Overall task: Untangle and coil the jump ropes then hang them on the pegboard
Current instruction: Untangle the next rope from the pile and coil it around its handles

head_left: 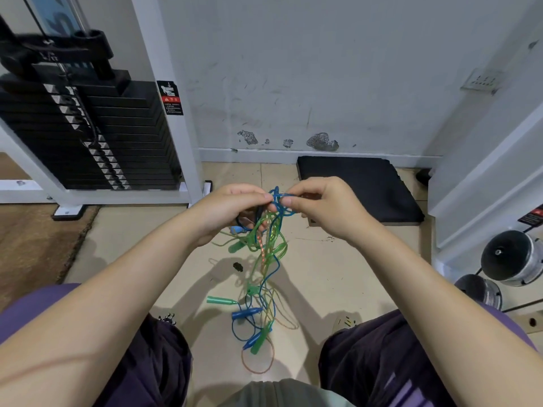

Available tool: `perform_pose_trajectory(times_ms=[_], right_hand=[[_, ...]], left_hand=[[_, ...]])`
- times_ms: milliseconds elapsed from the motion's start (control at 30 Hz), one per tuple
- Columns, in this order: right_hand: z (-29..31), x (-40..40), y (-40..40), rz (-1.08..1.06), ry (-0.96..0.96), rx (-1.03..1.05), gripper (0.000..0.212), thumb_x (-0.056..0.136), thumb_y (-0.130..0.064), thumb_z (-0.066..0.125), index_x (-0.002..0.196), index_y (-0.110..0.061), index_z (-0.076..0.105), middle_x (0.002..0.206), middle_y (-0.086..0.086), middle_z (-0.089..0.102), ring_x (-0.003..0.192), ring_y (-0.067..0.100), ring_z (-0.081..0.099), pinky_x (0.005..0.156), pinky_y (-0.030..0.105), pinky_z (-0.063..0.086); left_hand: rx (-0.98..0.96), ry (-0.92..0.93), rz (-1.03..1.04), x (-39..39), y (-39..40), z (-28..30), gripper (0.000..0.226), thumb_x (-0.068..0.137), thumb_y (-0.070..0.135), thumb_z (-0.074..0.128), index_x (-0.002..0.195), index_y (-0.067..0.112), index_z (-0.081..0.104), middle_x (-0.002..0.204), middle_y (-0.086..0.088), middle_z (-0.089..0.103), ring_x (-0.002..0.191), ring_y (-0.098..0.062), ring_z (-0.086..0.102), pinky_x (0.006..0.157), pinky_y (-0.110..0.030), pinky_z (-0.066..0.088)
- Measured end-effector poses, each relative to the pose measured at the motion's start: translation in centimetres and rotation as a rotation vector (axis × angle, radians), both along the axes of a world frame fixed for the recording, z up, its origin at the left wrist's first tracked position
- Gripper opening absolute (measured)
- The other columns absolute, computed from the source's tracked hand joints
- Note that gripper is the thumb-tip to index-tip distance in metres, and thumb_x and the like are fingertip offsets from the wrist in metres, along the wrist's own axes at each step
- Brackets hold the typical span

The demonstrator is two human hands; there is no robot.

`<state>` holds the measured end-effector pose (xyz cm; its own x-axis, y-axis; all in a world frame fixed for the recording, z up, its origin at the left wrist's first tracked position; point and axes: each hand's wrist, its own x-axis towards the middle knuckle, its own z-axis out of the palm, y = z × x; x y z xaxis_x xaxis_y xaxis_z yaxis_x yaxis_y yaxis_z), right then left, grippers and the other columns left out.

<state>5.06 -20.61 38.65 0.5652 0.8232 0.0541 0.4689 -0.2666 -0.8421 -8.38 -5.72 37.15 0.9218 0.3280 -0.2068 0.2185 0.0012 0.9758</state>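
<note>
the tiled floor [323,268] carries the lower rope ends with green [221,301] and blue handles [245,313], a black mat [361,188], a brown rug [32,242] and dumbbells [511,257].

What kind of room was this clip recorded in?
Most likely a gym or home workout room. A black weight stack in a white machine frame stands at left, dumbbells lie at right, and a black foam pad sits against the scuffed wall. Both hands work a tangle of jump ropes.
</note>
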Motion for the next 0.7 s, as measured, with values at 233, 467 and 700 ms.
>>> perform_pose_trajectory(times_ms=[233,467,700], right_hand=[[0.5,1.1,-0.3,-0.069,0.067,0.003,0.015,0.093,-0.020,0.066,0.078,-0.016,0.070,0.066,0.003,0.059,0.057,0.013,0.053,0.050,0.027,0.046],[1.7,1.5,-1.0,-0.130,0.241,0.144,0.027,0.101,-0.023,0.052,0.075,-0.018,0.054,0.061,0.004,0.056,0.043,0.009,0.043,0.037,0.014,0.027],[1.5,-0.7,-0.3,0.138,0.451,0.205,0.020,0.103,-0.019,0.046,0.085,-0.013,0.053,0.089,0.010,0.067,0.042,0.016,0.050,0.053,0.030,0.043]], left_hand=[[-0.033,0.062,0.250,0.5,0.4,-0.6,0.016,0.094,0.021,0.063,0.078,0.019,0.061,0.066,0.003,0.066,0.057,-0.008,0.061,0.064,-0.027,0.051],[0.163,0.179,0.366,0.6,1.0,-1.3,0.019,0.092,0.022,0.066,0.105,0.015,0.055,0.095,0.000,0.062,0.077,-0.011,0.058,0.077,-0.029,0.046],[0.057,-0.030,-0.123,0.5,-1.7,-1.0,0.038,0.081,0.007,0.078,0.115,0.016,0.062,0.111,-0.001,0.069,0.108,-0.011,0.064,0.097,-0.032,0.050]])
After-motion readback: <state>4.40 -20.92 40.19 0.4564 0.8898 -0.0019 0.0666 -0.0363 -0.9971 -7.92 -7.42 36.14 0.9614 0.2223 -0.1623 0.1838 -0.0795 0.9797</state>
